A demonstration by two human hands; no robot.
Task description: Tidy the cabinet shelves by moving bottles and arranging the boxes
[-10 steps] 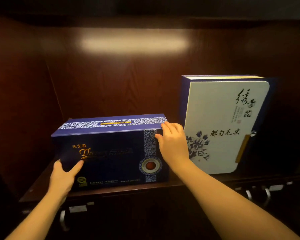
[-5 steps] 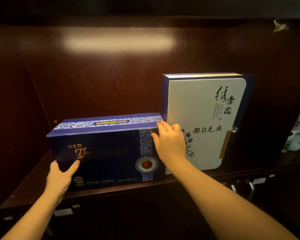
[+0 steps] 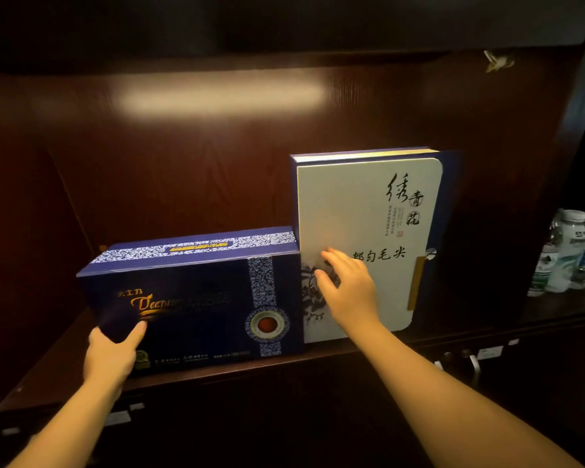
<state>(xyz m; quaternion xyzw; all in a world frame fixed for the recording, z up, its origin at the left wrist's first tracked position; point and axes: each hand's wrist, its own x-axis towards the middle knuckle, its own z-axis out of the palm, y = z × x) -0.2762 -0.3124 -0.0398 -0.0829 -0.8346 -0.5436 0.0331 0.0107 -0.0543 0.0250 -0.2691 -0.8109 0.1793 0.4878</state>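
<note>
While left hand (image 3: 110, 354) grips blue box (image 3: 196, 298), right hand (image 3: 347, 288) fronts white box (image 3: 368, 211).

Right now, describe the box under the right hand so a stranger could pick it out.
On the dark wooden shelf, two boxes stand side by side. It is the white box on the right: taller, upright, with black calligraphy, unlike the low navy box.

— What do we have on the shelf (image 3: 453, 336)?
— We see a dark blue box (image 3: 196, 298) lying low, with a taller white box (image 3: 362, 211) standing upright, touching its right end.
— And our hands?
— Our left hand (image 3: 110, 356) clasps the blue box's lower left corner, thumb on its front face. Our right hand (image 3: 348, 292) lies flat, fingers spread, on the white box's front.
— Anything else?
— Plastic water bottles (image 3: 568, 251) stand at the far right, well apart from the boxes.
</note>
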